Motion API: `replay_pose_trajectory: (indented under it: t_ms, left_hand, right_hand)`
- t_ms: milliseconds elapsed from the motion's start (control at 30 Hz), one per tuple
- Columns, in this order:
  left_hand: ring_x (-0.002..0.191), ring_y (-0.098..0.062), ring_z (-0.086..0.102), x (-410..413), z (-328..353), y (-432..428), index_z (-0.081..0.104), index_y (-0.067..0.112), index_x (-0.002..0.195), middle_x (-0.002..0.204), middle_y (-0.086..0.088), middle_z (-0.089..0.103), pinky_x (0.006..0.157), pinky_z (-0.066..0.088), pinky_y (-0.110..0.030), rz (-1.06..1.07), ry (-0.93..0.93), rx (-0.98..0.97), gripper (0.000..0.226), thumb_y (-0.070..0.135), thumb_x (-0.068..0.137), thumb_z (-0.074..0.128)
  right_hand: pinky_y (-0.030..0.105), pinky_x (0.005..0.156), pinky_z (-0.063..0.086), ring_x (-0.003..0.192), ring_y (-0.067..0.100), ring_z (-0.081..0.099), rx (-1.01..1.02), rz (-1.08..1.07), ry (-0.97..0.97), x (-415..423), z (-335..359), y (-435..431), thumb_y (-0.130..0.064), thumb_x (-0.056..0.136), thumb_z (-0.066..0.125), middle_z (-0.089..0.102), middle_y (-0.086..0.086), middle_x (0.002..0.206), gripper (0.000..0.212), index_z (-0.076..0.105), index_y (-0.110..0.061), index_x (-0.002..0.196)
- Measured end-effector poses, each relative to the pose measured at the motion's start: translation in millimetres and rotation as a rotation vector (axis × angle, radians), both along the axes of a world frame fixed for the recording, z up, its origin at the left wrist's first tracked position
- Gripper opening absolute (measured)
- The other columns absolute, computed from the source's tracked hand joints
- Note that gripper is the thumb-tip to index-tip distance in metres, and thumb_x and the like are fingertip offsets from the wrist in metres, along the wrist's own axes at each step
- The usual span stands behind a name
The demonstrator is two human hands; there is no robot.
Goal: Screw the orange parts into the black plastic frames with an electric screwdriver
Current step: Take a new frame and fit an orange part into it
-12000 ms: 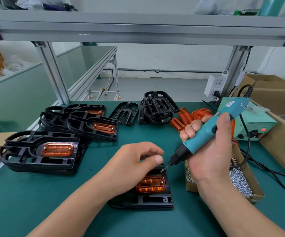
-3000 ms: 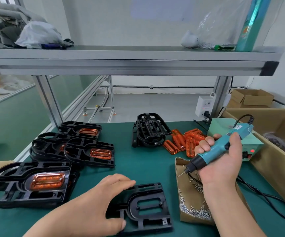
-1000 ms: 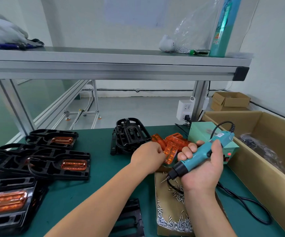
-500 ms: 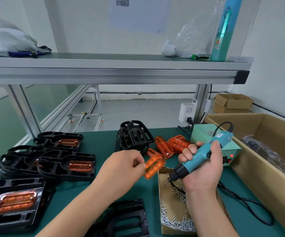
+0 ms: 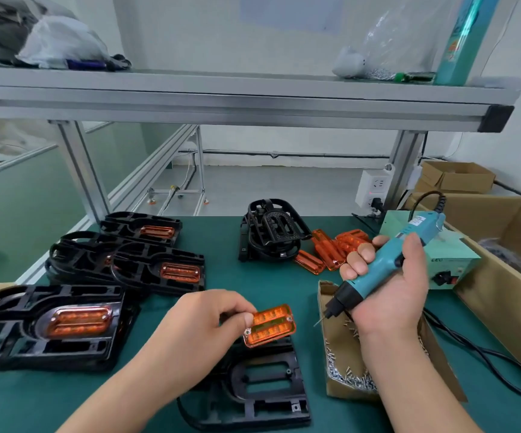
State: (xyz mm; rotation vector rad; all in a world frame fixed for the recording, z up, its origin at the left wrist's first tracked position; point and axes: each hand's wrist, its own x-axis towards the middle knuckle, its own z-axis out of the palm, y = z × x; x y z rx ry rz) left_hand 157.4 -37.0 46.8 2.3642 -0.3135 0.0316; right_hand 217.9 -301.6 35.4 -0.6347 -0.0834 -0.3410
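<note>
One head-worn wide view looks forward and down, close over the green bench.

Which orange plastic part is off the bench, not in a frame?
The orange rectangular part pinched by the left hand, above the empty black plastic frame; others lie loose or fitted.

Left hand low, fingers in a pinch; right hand higher (a full-fisted grip).
</note>
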Motion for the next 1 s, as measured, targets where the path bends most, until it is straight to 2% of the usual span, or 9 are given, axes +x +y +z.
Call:
replay_pose_trajectory:
  t_ms: [167,400,500,533,600,700,833,900,1000]
  left_hand:
    - [0.084,-0.002,0.066,0.8,1.7,4.0,0.071,0.049,0.098,0.090,0.027,0.072,0.073,0.056,-0.031,-0.023,-0.021,0.050,0.012,0.041,0.099,0.062]
    - [0.087,-0.003,0.067,-0.9,5.8,8.9,0.071,0.047,0.108,0.094,0.022,0.073,0.078,0.057,-0.035,-0.090,-0.024,0.102,0.020,0.035,0.099,0.058]
    - [0.099,0.001,0.060,-2.2,6.8,6.5,0.055,0.050,0.136,0.105,0.024,0.068,0.088,0.051,-0.022,-0.145,-0.064,0.106,0.042,0.027,0.102,0.048]
    - [0.095,-0.001,0.059,-2.7,7.3,5.3,0.045,0.052,0.147,0.101,0.026,0.065,0.083,0.048,-0.016,-0.166,-0.048,0.098,0.052,0.025,0.103,0.045]
    - [0.079,-0.009,0.055,-3.4,8.3,4.3,0.025,0.057,0.156,0.085,0.022,0.058,0.072,0.044,-0.021,-0.207,-0.003,0.062,0.067,0.020,0.102,0.040]
    - [0.068,-0.015,0.050,-3.1,9.4,7.1,0.021,0.063,0.154,0.076,0.012,0.053,0.068,0.043,-0.027,-0.239,0.019,0.051,0.073,0.018,0.099,0.038]
    - [0.056,-0.007,0.045,-1.5,5.6,10.3,0.038,0.068,0.139,0.075,0.007,0.060,0.055,0.042,-0.022,-0.222,0.068,0.003,0.066,0.024,0.090,0.042]
    - [0.059,-0.009,0.046,0.0,2.7,9.9,0.045,0.059,0.131,0.075,0.003,0.060,0.058,0.046,-0.029,-0.183,0.073,-0.045,0.059,0.021,0.086,0.048]
    - [0.057,-0.007,0.043,3.1,-1.8,9.1,0.049,0.048,0.122,0.068,0.007,0.057,0.056,0.043,-0.028,-0.137,0.058,-0.106,0.045,0.022,0.086,0.053]
  right_hand:
    - [0.026,0.056,0.040,0.060,0.015,0.045,-0.037,0.023,-0.003,-1.7,0.3,6.9,-0.053,0.103,0.054,0.048,0.001,0.079,0.039,0.060,-0.017,0.091]
    - [0.026,0.055,0.039,0.060,0.015,0.042,-0.063,0.022,0.001,-4.5,1.8,10.8,-0.053,0.105,0.050,0.046,0.001,0.077,0.039,0.058,-0.018,0.090]
    - [0.026,0.056,0.039,0.060,0.015,0.043,-0.057,0.028,0.001,-4.3,1.5,11.3,-0.052,0.105,0.049,0.046,0.001,0.077,0.040,0.059,-0.018,0.089]
    - [0.026,0.055,0.039,0.060,0.015,0.043,-0.059,0.026,0.003,-4.2,1.3,11.4,-0.052,0.105,0.049,0.046,0.001,0.077,0.040,0.059,-0.017,0.089]
    - [0.026,0.055,0.039,0.060,0.015,0.044,-0.064,0.021,0.005,-3.6,1.2,11.8,-0.053,0.105,0.049,0.047,0.001,0.077,0.040,0.059,-0.017,0.090]
    - [0.026,0.055,0.039,0.060,0.014,0.044,-0.063,0.021,0.003,-3.8,0.4,11.3,-0.053,0.105,0.050,0.047,0.001,0.077,0.040,0.059,-0.017,0.090]
    - [0.026,0.056,0.039,0.061,0.015,0.044,-0.063,0.016,0.006,-3.5,0.5,11.3,-0.053,0.104,0.052,0.048,0.001,0.077,0.039,0.059,-0.017,0.090]
    - [0.026,0.056,0.039,0.060,0.015,0.044,-0.059,0.016,0.011,-3.7,1.2,11.2,-0.053,0.104,0.053,0.048,0.001,0.077,0.039,0.059,-0.017,0.089]
    - [0.026,0.056,0.038,0.061,0.015,0.044,-0.056,0.010,0.018,-5.3,1.9,10.7,-0.054,0.103,0.053,0.047,0.001,0.077,0.040,0.059,-0.017,0.090]
